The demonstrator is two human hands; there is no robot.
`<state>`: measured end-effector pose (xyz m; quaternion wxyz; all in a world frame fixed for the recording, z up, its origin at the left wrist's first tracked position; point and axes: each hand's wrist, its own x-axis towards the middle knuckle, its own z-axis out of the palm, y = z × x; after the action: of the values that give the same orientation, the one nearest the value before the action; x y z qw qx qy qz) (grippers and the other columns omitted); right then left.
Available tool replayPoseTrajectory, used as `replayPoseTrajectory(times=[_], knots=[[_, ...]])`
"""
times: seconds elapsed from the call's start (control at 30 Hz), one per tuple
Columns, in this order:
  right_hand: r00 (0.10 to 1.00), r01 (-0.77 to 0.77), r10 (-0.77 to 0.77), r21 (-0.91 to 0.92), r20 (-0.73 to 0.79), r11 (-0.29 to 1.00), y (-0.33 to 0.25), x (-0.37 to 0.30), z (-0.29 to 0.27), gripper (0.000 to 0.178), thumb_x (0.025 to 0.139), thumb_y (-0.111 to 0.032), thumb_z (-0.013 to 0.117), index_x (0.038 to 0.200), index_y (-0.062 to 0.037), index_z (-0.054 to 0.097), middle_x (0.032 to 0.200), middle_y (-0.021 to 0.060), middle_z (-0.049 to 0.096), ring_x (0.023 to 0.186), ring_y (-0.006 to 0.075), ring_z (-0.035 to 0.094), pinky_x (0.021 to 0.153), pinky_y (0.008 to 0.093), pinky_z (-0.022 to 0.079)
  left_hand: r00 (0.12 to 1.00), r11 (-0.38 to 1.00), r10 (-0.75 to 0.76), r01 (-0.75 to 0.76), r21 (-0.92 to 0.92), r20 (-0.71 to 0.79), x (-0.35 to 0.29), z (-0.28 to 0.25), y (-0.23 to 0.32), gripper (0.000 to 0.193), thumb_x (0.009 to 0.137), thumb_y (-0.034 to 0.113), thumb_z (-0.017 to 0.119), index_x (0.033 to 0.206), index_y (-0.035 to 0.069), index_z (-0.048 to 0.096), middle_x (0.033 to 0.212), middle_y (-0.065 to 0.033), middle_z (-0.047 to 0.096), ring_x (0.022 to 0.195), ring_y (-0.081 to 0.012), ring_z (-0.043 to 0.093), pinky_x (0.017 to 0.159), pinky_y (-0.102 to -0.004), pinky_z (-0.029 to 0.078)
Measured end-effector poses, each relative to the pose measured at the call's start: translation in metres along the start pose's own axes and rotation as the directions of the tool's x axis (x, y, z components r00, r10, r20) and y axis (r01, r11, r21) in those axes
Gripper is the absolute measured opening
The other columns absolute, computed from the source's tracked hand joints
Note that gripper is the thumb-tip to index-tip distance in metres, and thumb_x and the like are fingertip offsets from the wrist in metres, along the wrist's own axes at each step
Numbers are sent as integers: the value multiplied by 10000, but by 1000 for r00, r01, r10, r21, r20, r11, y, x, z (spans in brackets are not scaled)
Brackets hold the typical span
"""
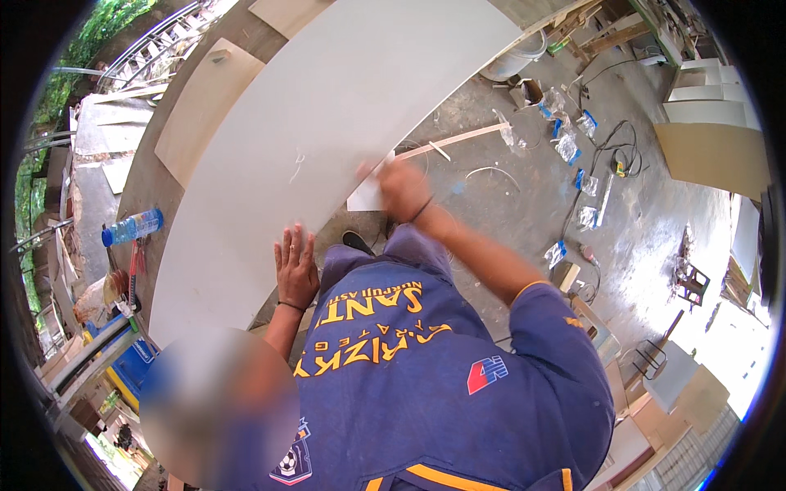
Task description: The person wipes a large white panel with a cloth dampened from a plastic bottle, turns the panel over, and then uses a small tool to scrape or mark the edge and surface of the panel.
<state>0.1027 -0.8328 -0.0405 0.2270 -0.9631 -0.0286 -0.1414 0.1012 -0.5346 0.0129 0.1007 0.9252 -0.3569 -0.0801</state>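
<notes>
A large pale grey-white panel (327, 90) stretches across from the far side to near my left. My left hand (296, 268) lies flat on it close to its near edge, fingers spread. At that same edge, farther right, my right hand (404, 190) is closed and blurred by motion. Whatever its fingers hold is too small and smeared to make out. Just below the edge, beside the right hand, a white flat piece (365, 196) shows in part. A thin pale curl (297, 168) rests on the panel.
Left of the panel are a plastic bottle (133, 227) and a brown board (205, 110). A white bucket (516, 59) stands at the far right end. Over the floor lie a wooden strip (458, 139), a black cable (629, 147) and several crumpled foil-and-blue scraps (566, 147).
</notes>
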Motion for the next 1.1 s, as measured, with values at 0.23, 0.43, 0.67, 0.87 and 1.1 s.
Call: replayPoseTrajectory(times=[0.23,0.43,0.67,0.87,1.1], knots=[[923,-383,312,-458,-225,802,168,71,-83,332,814,-112,501,1110,-229,595,878,110,590,758,270,609,612,375,531,999,999,32,-32,5,-23,5,0,-1,518,820,30,438,1333,104,462,1472,-117,313,1391,-282,225,1124,-466,143],[997,57,-63,145,34,988,-61,3,-3,376,748,-45,508,1090,-159,615,877,131,589,919,280,586,758,395,507,1000,1000,14,-14,-3,-24,0,3,0,483,853,40,432,1334,82,456,1468,-108,324,1389,-291,230,1120,-452,159],[938,-335,343,-375,-48,864,119,54,-40,353,846,-114,453,1175,-223,520,949,91,572,833,256,603,658,373,531,997,995,-77,76,58,-1,-53,-6,-31,468,903,92,447,1362,179,441,1489,-117,280,1390,-311,217,1112,-464,159],[844,-410,232,-301,-484,861,216,69,-72,343,784,-122,529,1108,-214,594,873,111,573,798,302,583,663,412,517,981,982,-185,183,-53,-50,-73,-19,-72,453,934,147,440,1386,139,405,1480,-140,288,1385,-331,216,1110,-458,161],[992,-69,87,189,-89,980,-77,-5,6,451,706,-24,524,1130,-156,601,810,101,553,737,287,539,632,393,461,927,927,-375,375,15,-19,-89,-10,-128,565,960,356,383,1466,164,222,1542,-118,85,1411,-352,74,1108,-505,86]])
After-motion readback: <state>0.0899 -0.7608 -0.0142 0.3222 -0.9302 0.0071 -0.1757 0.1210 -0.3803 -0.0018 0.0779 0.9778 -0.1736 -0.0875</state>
